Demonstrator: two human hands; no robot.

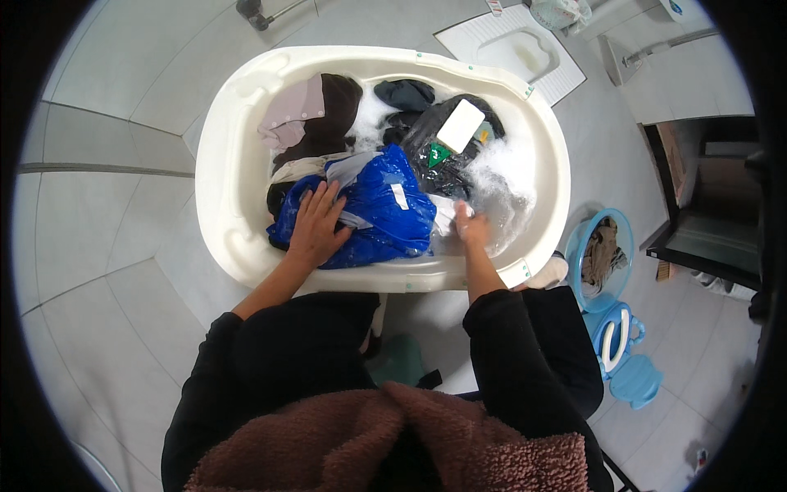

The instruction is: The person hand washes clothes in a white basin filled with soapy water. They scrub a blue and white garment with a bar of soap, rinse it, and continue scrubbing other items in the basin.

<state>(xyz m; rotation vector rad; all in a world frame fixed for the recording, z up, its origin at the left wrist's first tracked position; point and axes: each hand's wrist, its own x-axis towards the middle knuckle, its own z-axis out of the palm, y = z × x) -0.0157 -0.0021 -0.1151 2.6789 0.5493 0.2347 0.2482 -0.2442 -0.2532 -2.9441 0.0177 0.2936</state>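
Note:
My left hand (316, 225) lies with spread fingers on a wet, shiny blue garment (389, 201) with a small white label, in the front part of a white plastic tub (217, 164). Just right of the garment, my right hand (473, 225) is closed at the edge of a white cloth (443, 215); its fingertips are blurred and partly hidden in sudsy water. Behind the blue garment are a mauve and dark brown garment (332, 115), a dark cloth (405, 94) and a shiny black garment (434, 164). On the black one rests a white rectangular block (461, 125).
White foam (507, 168) floats at the tub's right side. A blue basin (625, 225) with brown cloth stands on the floor to the right, near a blue stool-like item with white handles (616, 338). A squat toilet (512, 51) is set beyond the tub.

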